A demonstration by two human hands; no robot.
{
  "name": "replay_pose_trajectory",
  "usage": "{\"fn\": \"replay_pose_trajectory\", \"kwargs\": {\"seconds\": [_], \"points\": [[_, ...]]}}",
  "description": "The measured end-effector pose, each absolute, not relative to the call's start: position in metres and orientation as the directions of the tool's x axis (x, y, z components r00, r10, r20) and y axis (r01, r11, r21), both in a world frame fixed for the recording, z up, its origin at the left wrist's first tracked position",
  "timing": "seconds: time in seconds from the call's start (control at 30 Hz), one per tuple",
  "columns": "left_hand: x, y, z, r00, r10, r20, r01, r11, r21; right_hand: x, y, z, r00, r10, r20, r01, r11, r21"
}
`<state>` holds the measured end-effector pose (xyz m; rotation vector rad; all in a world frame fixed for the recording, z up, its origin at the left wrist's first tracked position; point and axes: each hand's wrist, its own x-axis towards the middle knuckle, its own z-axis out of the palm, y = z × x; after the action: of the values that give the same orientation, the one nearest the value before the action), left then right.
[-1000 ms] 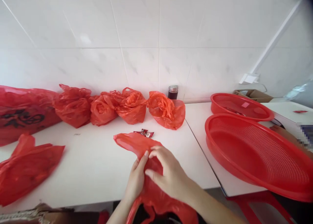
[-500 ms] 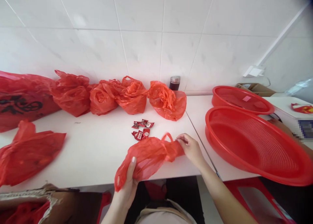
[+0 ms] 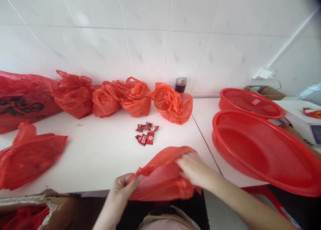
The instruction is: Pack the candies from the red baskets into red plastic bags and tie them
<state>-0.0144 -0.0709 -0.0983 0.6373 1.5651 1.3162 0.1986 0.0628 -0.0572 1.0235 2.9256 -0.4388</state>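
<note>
A thin red plastic bag (image 3: 160,184) is spread between my two hands over the table's front edge. My left hand (image 3: 125,186) pinches the bag's left end between thumb and fingers. On the other side, my right hand (image 3: 194,168) reaches into the folds of the bag; its fingertips are blurred and partly covered by the plastic, so their grip cannot be made out. Beyond the bag, several small red wrapped packets (image 3: 146,133) lie in a loose group on the white table (image 3: 100,156).
Several filled red bags (image 3: 136,99) line the wall, with a dark flask (image 3: 180,85) behind. Another red bag (image 3: 32,156) lies at left. Two red plastic baskets (image 3: 240,149) stand at right. A cardboard box (image 3: 65,210) holding red plastic sits below the table's left front edge.
The bag has gone from bunched up to spread wide. My left hand has shifted to its left end, and my right hand has moved down into the plastic.
</note>
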Motion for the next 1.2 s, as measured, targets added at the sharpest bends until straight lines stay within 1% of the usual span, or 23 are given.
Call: {"fn": "replay_pose_trajectory", "kwargs": {"seconds": [0.07, 0.1, 0.13, 0.2, 0.27, 0.3, 0.37, 0.4, 0.47, 0.5, 0.53, 0.57, 0.6, 0.67, 0.73, 0.8, 0.87, 0.9, 0.97, 1.03, 1.07, 1.1, 1.2], "points": [[-0.041, -0.078, -0.108, -0.464, 0.838, -0.286, 0.05, 0.348, 0.936, 0.214, 0.074, -0.05, -0.777, 0.62, -0.115, 0.629, 0.754, -0.187], [-0.05, -0.081, -0.111, -0.517, 0.82, -0.244, 0.189, 0.388, 0.902, 0.218, 0.077, -0.047, -0.78, 0.615, -0.116, 0.626, 0.762, -0.168], [-0.055, -0.082, -0.114, -0.572, 0.802, -0.175, 0.315, 0.411, 0.855, 0.219, 0.077, -0.044, -0.786, 0.607, -0.115, 0.618, 0.769, -0.163], [-0.052, -0.081, -0.116, -0.631, 0.775, 0.025, 0.509, 0.39, 0.767, 0.213, 0.075, -0.042, -0.812, 0.572, -0.112, 0.583, 0.793, -0.176], [-0.035, -0.075, -0.116, -0.579, 0.785, 0.22, 0.653, 0.285, 0.702, 0.2, 0.071, -0.043, -0.847, 0.522, -0.097, 0.53, 0.823, -0.205], [-0.025, -0.071, -0.116, -0.525, 0.803, 0.283, 0.706, 0.225, 0.672, 0.194, 0.069, -0.044, -0.866, 0.492, -0.089, 0.499, 0.837, -0.223], [-0.008, -0.06, -0.116, -0.425, 0.85, 0.311, 0.755, 0.144, 0.639, 0.184, 0.067, -0.045, -0.903, 0.421, -0.08, 0.427, 0.865, -0.265], [-0.003, -0.055, -0.116, -0.395, 0.874, 0.284, 0.739, 0.119, 0.663, 0.182, 0.066, -0.045, -0.919, 0.386, -0.081, 0.393, 0.875, -0.284], [-0.002, -0.047, -0.113, -0.376, 0.914, 0.153, 0.594, 0.111, 0.797, 0.183, 0.067, -0.046, -0.936, 0.338, -0.103, 0.353, 0.884, -0.306], [-0.005, -0.046, -0.111, -0.373, 0.926, 0.054, 0.452, 0.13, 0.883, 0.186, 0.069, -0.046, -0.937, 0.326, -0.125, 0.349, 0.882, -0.316], [-0.01, -0.046, -0.108, -0.369, 0.927, -0.065, 0.254, 0.167, 0.953, 0.191, 0.07, -0.047, -0.935, 0.323, -0.15, 0.355, 0.876, -0.326], [-0.017, -0.048, -0.105, -0.363, 0.911, -0.196, 0.015, 0.216, 0.976, 0.197, 0.072, -0.047, -0.928, 0.329, -0.174, 0.37, 0.866, -0.335], [-0.024, -0.051, -0.102, -0.347, 0.879, -0.326, -0.237, 0.255, 0.938, 0.204, 0.074, -0.048, -0.92, 0.342, -0.193, 0.39, 0.854, -0.345], [-0.04, -0.059, -0.098, -0.288, 0.797, -0.531, -0.645, 0.249, 0.722, 0.217, 0.077, -0.049, -0.911, 0.356, -0.207, 0.41, 0.828, -0.383], [-0.052, -0.067, -0.096, -0.238, 0.731, -0.64, -0.845, 0.169, 0.507, 0.226, 0.08, -0.048, -0.925, 0.339, -0.175, 0.381, 0.802, -0.46], [-0.057, -0.073, -0.096, -0.213, 0.721, -0.659, -0.908, 0.103, 0.407, 0.228, 0.084, -0.046, -0.944, 0.306, -0.119, 0.317, 0.751, -0.579], [-0.055, -0.076, -0.097, -0.198, 0.743, -0.64, -0.918, 0.088, 0.387, 0.221, 0.094, -0.044, -0.949, 0.308, -0.069, 0.262, 0.646, -0.717], [-0.052, -0.076, -0.096, -0.187, 0.758, -0.625, -0.917, 0.093, 0.388, 0.213, 0.102, -0.045, -0.937, 0.347, -0.033, 0.243, 0.583, -0.775], [-0.044, -0.076, -0.095, -0.165, 0.779, -0.605, -0.915, 0.108, 0.389, 0.187, 0.123, -0.049, -0.866, 0.496, 0.065, 0.223, 0.499, -0.837], [-0.036, -0.075, -0.092, -0.149, 0.784, -0.603, -0.914, 0.124, 0.387, 0.151, 0.146, -0.058, -0.749, 0.636, 0.186, 0.26, 0.54, -0.8], [-0.033, -0.074, -0.09, -0.148, 0.782, -0.606, -0.911, 0.131, 0.391, 0.13, 0.156, -0.065, -0.744, 0.639, 0.192, 0.313, 0.588, -0.746], [-0.03, -0.073, -0.088, -0.155, 0.779, -0.608, -0.907, 0.133, 0.401, 0.109, 0.165, -0.072, -0.771, 0.618, 0.152, 0.375, 0.634, -0.676], [-0.024, -0.073, -0.085, -0.209, 0.76, -0.615, -0.892, 0.11, 0.438, 0.053, 0.176, -0.094, -0.811, 0.582, -0.066, 0.54, 0.7, -0.467]]}}
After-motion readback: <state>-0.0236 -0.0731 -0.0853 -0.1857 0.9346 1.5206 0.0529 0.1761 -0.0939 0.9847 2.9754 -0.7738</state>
